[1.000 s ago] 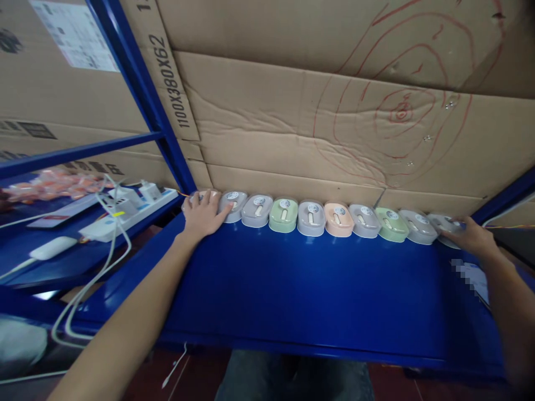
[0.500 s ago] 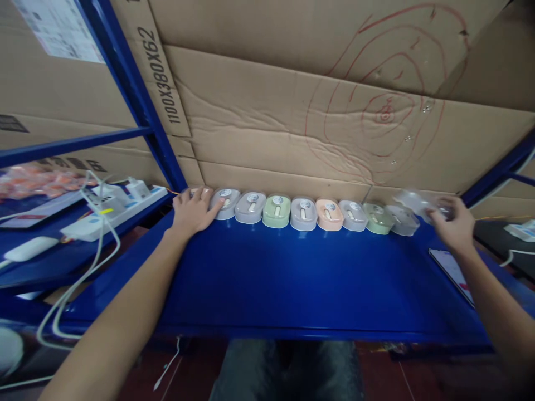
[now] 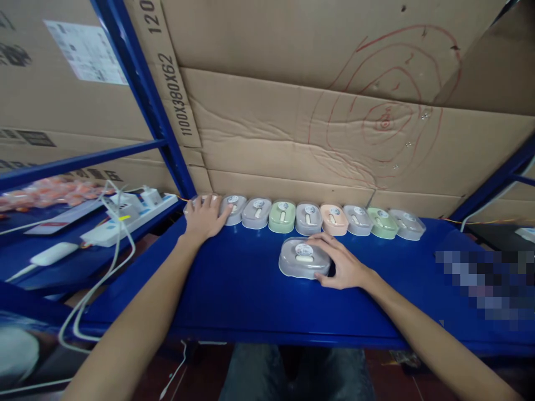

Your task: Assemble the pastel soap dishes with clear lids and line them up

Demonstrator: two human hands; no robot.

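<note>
My right hand (image 3: 340, 262) grips the right end of a rounded grey plastic box with a clear lid (image 3: 295, 264), its thumb low and its fingers over the top. A round label and a white strip show on that lid. The box is at the blue shelf's middle, in front of a row of similar boxes. My left hand (image 3: 204, 217) rests with spread fingers over the leftmost box, mostly hidden beneath it. Its thumb reaches the neighbouring grey box (image 3: 236, 216). Along the row are green boxes (image 3: 282, 223), a peach box (image 3: 335, 225) and several grey ones.
A cardboard wall (image 3: 267, 122) with red rings drawn on it backs the blue shelf (image 3: 234, 301). At left, a white power strip (image 3: 134, 220) with cables lies beyond a blue post (image 3: 167, 122). A pixelated patch hides part of the shelf at right.
My right hand has come from the far right to the shelf's middle with the clear-lidded box. My left hand keeps its place at the row's left end. The view has shifted slightly.
</note>
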